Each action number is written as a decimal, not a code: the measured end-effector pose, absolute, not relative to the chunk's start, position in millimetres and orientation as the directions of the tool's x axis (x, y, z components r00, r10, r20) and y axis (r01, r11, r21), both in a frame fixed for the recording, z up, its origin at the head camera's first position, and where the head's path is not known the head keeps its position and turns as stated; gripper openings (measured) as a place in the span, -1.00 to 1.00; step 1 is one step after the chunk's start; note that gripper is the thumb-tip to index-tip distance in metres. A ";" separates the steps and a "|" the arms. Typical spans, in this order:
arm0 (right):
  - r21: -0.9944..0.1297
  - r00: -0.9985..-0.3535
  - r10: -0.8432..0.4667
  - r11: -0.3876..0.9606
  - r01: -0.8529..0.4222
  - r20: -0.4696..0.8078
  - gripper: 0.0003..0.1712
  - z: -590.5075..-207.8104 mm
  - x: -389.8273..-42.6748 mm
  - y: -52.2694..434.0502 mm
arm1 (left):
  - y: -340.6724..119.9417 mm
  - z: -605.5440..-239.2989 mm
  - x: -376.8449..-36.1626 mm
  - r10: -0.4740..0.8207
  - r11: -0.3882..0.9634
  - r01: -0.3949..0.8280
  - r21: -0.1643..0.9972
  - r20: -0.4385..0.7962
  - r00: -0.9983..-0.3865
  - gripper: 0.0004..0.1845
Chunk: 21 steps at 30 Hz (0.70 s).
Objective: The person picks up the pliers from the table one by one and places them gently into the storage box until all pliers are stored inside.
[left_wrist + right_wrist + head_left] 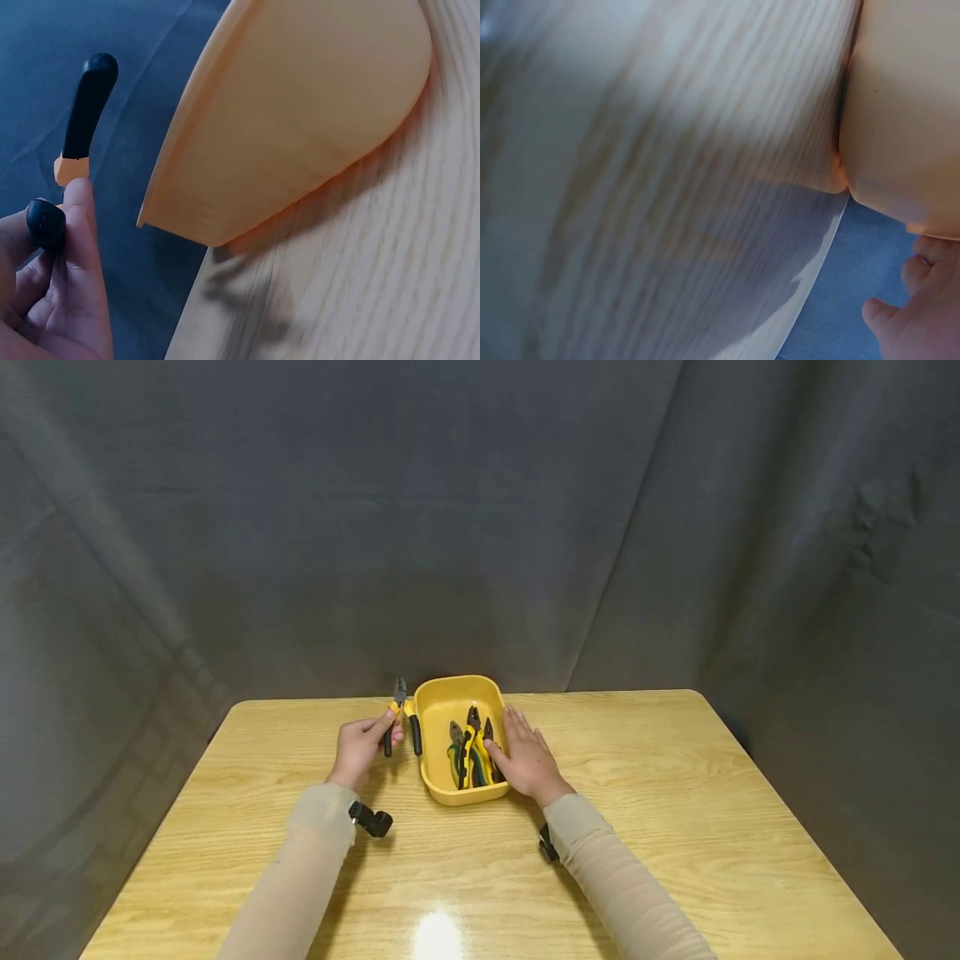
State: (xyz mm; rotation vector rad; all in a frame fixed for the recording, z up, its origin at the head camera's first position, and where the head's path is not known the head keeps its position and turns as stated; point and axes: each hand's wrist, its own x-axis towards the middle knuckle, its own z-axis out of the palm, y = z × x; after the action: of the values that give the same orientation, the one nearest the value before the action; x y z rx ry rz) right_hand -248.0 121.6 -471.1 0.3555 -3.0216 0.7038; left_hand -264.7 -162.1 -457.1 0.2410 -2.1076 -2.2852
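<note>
My left hand (360, 747) holds a pair of pliers (401, 691) with yellow-and-black handles by one handle, the metal nose pointing up. The handles are spread, and the second one hangs beside the left wall of a yellow bin (442, 693). In the left wrist view, both black handle ends show near my fingers (82, 262). My right hand (531, 764) grips the bin's right side, thumb over the rim and fingers along the outside. Inside lie green-handled pliers (454, 752), yellow-and-black pliers (472, 718) and another yellow-handled pair (488, 729), partly behind my thumb.
The bin stands near the far edge of the wooden table (637, 793). Dark grey cloth (480, 527) hangs right behind that edge and along both sides. A small black device (371, 818) is strapped at my left wrist, another at my right.
</note>
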 end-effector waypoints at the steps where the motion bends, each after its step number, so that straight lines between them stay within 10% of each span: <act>1: -0.438 -0.974 -0.213 0.871 -0.222 0.070 -0.12 -471.8 -247.6 121.8 | -161.1 -457.6 -265.0 -0.120 -0.084 -0.091 0.992 -0.101 -0.988 -0.53; 21: -0.441 -0.975 -0.213 0.870 -0.221 0.068 -0.11 -470.4 -248.2 120.7 | -142.6 -455.9 -266.6 -0.058 -0.097 -0.116 0.988 -0.122 -0.991 -0.55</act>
State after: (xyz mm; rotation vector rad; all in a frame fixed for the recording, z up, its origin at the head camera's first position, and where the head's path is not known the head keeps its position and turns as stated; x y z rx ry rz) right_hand -248.2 120.7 -470.4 0.3500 -3.0209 0.7155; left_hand -266.6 -142.6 -455.9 0.2070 -2.1363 -2.3477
